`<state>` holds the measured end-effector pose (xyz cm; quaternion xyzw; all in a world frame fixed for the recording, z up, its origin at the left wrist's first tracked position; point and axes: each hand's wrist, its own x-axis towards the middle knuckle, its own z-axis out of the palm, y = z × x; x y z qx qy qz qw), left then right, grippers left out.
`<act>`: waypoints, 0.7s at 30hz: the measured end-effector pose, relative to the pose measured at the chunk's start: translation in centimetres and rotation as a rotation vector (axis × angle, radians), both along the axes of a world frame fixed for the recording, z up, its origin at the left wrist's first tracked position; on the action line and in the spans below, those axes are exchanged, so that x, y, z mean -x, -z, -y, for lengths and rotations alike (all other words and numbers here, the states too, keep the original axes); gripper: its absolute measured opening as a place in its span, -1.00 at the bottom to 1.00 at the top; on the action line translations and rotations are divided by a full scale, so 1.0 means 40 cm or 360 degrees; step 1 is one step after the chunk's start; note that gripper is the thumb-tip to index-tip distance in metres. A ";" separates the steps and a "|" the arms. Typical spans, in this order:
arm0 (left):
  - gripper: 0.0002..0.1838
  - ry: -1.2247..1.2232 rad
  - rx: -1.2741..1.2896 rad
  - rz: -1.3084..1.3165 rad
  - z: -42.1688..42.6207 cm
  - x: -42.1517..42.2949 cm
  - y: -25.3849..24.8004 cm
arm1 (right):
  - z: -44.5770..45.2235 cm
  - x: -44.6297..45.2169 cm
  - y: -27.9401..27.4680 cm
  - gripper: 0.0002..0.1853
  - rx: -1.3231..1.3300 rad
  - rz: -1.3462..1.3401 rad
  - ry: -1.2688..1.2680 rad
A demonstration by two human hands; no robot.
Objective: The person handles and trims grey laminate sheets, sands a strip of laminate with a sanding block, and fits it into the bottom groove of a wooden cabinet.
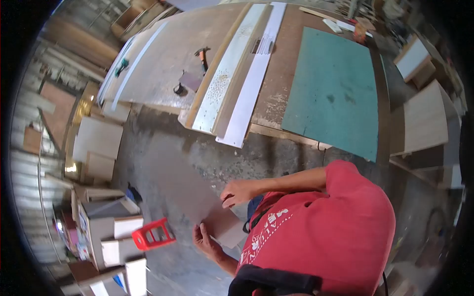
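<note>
Low centre, you steadied the brown panel (185,185) — left hand (206,242) pinching its edge, right hand (239,192), grip unclear; shifting it called for both.

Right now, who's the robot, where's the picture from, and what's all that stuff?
There's no robot here, just a person in a red shirt. The one picture comes from a camera on their head, looking forward and down. Their two bare hands seem to hold a thin brown sheet between them. On the big worktable lie a hammer, long pale strips and a green sheet. A red stool is on the floor.
</note>
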<state>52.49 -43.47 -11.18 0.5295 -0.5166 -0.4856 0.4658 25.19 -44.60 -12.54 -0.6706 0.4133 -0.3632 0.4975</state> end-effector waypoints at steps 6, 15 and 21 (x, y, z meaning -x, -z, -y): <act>-0.79 0.0391 0.0016 -0.0110 0.383 0.119 -0.058 | 0.071 0.165 0.026 -0.73 0.0089 -0.0430 0.0611; -0.76 0.0718 0.0107 0.0190 0.587 0.456 -0.055 | -0.087 0.751 0.135 -0.73 -0.0215 -0.0799 0.1909; -0.76 0.0661 -0.0008 0.0562 0.520 0.646 -0.049 | -0.111 1.393 0.314 -0.64 -0.0014 -0.0892 0.2720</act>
